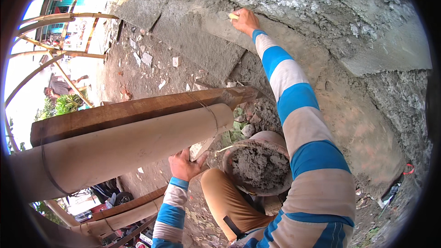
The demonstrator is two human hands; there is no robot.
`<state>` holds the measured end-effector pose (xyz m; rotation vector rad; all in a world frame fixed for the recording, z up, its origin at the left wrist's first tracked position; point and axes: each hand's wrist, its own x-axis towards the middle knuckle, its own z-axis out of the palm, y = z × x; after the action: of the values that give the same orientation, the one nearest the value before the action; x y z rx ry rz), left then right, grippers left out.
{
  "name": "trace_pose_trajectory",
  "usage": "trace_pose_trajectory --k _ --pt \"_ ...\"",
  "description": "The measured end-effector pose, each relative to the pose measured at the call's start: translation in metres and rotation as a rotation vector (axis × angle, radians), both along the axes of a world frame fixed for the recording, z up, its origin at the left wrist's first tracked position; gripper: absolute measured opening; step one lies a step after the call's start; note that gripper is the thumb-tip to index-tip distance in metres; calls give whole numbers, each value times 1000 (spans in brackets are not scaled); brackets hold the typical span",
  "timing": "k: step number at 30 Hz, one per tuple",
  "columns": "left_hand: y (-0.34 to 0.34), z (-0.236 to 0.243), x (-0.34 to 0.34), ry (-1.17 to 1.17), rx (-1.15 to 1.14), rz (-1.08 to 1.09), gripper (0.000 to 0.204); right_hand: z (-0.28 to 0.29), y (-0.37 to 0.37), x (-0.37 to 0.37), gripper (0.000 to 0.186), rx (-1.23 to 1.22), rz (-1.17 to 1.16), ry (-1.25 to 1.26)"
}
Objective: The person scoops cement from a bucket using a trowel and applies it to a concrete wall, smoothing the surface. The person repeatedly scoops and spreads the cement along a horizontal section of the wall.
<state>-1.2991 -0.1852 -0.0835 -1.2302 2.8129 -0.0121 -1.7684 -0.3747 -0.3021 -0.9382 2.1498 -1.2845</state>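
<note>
My right hand [246, 21], stretched far forward against the wall's base, is closed round a short yellow handle [234, 16]. The tool's working end cannot be made out. Under it runs a band of smooth grey mortar [211, 20] along the foot of the rough wall [303, 4]. Lower down, my left hand [186, 165] grips a pale flat board [201, 148] between thumb and fingers, just beneath a thick pale pole. Beside my knee stands a bucket [271, 138] filled with wet grey mortar [259, 165].
The thick pale pole [124, 147] and a brown wooden beam [138, 110], tied together with wire, cross from the left toward the bucket. Grey slabs [193, 41] and scattered rubble [147, 59] lie on the ground. Bamboo poles [69, 16] and a person [59, 86] appear far left.
</note>
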Motion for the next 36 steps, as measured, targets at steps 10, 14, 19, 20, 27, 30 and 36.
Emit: trace_pose_trajectory --k 10,14,19,20,27,30,36 --pt "0 2 5 -9 -9 9 62 85 129 7 33 -112 73 26" --pt "1 1 3 -10 7 38 57 137 228 8 35 -87 125 128" --pt "-5 -6 8 39 62 22 53 199 372 36 37 -149 204 50" --pt "-4 -9 9 63 32 -8 53 218 401 50 37 -79 223 18" --pt "6 18 8 -17 105 72 56 293 525 142 39 107 337 -270" --pt "6 15 2 -33 100 56 58 286 552 170 38 138 467 -241" --pt "6 10 9 28 96 54 65 257 553 210 38 219 681 -450"
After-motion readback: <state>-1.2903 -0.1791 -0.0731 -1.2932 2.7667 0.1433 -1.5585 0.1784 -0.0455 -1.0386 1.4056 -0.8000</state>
